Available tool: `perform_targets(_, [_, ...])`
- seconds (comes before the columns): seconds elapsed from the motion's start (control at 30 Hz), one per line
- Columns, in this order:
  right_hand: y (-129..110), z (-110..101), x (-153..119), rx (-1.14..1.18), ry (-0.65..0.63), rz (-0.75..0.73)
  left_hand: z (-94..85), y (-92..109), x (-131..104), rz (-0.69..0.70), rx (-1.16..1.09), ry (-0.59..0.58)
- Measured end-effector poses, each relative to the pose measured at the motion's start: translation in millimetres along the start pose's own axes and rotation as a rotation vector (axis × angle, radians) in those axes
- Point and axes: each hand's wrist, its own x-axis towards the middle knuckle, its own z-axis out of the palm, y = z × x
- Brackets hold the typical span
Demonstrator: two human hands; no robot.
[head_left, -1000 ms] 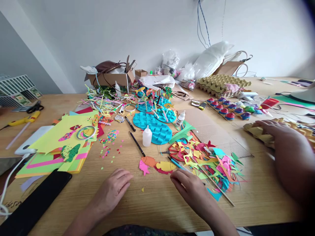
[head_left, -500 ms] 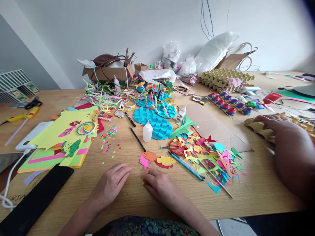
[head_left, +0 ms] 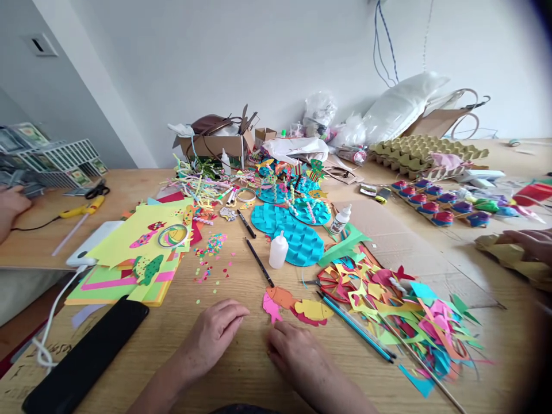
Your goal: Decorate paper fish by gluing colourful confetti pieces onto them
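Note:
My left hand (head_left: pixel 215 333) rests on the table with its fingers together and loosely bent, nothing showing in them. Opposite it, my right hand (head_left: pixel 297 351) lies curled with its knuckles up; its fingertips are partly hidden, and no object shows in it. Just beyond the right hand lie paper fish: a pink one (head_left: pixel 271 307), an orange one (head_left: pixel 280 296) and a yellow one (head_left: pixel 314 309) over a red one (head_left: pixel 308 319). A black pencil (head_left: pixel 259 260) points toward them. Behind stands a white squeeze bottle (head_left: pixel 278 250) beside blue textured card (head_left: pixel 302 241).
Colourful paper scraps (head_left: pixel 388 299) and blue pencils (head_left: pixel 357 328) spread to the right. Stacked coloured sheets (head_left: pixel 116 247) and a black case-like object (head_left: pixel 86 359) lie left. Other people's hands show at the left edge (head_left: pixel 12 204) and over an egg carton (head_left: pixel 504 250) at right.
The view has swung left, so the scene sits further right and lower. A person's hand now shows at the left edge. My hands stay beside the paper fish.

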Motion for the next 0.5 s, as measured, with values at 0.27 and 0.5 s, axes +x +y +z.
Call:
perform_targets(0.27, [3, -12, -3, 0.183, -0.019, 0.003, 0.0, 2, 4, -0.235, -0.238, -0.075])
perform_targets(0.5, [11, -37, -4, 0.6, 0.217, 0.046, 7.9, 15, 14, -0.488, -0.703, -0.194])
